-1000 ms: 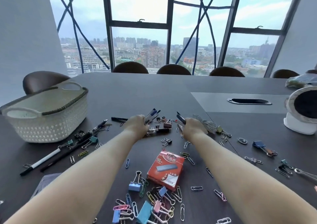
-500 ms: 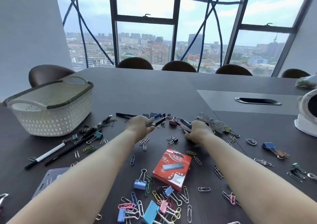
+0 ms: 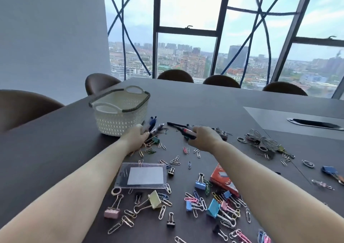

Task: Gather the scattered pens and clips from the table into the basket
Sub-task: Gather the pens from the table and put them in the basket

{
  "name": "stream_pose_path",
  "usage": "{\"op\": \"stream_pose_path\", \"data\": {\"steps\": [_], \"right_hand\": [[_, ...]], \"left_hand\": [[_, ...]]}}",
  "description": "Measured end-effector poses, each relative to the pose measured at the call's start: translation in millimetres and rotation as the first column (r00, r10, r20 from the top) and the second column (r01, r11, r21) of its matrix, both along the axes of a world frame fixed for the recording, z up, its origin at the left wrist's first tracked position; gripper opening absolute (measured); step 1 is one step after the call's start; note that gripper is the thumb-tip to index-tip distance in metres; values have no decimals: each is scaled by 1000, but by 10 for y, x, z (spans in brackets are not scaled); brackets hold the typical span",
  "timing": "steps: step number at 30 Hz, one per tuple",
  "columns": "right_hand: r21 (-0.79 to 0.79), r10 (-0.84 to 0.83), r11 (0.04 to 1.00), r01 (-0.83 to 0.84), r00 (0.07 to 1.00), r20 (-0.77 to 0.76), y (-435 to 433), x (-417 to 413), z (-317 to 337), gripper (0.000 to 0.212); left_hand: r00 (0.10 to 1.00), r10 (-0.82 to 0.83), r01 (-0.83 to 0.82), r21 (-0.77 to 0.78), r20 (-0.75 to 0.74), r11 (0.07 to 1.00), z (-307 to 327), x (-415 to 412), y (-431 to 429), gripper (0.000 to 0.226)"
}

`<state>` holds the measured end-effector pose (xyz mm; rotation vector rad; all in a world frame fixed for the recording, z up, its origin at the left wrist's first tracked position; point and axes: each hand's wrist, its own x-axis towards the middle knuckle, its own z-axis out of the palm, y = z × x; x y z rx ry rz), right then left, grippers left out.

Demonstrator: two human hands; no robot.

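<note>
A white woven basket (image 3: 119,120) with two handles stands on the dark table, left of centre. My left hand (image 3: 135,137) grips a bunch of pens (image 3: 153,126) just right of the basket's near corner. A little further right, my right hand (image 3: 202,138) holds a dark pen with a red band (image 3: 187,132). Another black pen (image 3: 176,125) lies on the table behind it. Paper clips and binder clips (image 3: 214,205) in several colours are scattered across the near table.
A clear badge holder (image 3: 142,175) lies between my forearms. A red staple box (image 3: 222,179) sits partly under my right arm. Keys and metal rings (image 3: 264,142) lie to the right. Chairs line the table's far and left edges.
My view has swung left and both hands moved toward the basket, each still holding pens. The basket now appears nearer the middle of the view.
</note>
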<state>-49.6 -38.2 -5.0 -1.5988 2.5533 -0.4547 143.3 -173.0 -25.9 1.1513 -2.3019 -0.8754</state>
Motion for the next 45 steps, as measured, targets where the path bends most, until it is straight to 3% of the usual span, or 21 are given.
{"op": "stream_pose_path", "data": {"steps": [4,10,15,19,21,30,36,40,45], "right_hand": [[-24,36,999,-37,999,-36,-318,222,-83,19],[-8,158,987,-158,987,-5,-700,387,-223,14],[37,173,985,-169,978,-119,-903,381,-264,14],[46,388,921,-386,915,-112,-1021,495,-283,9],[81,455,891,-447,882,-126,-1074,618,-332,4],[105,504,864,-493,851,-147,-1117,679,-466,29],[-105,295,947,-303,952,-83,-929,369,-318,20],[-131,62,988,-78,991,-120,-823,-10,-290,26],[-71,-87,994,83,995,-56,-936,-412,-360,18]], "left_hand": [[986,100,-82,-133,130,988,28,337,-154,18],[943,162,-94,-233,291,968,24,571,-310,27],[938,129,-65,-202,321,977,-139,597,-414,26],[929,133,-77,-173,345,982,-199,588,-441,40],[920,147,-95,-159,363,983,-190,618,-454,36],[912,93,-56,-103,399,993,-246,869,-420,31],[987,60,-51,-66,147,997,-128,730,-376,16],[983,-9,21,-65,183,998,-66,335,-357,15],[978,69,-34,-178,196,983,-28,-274,-420,19]]}}
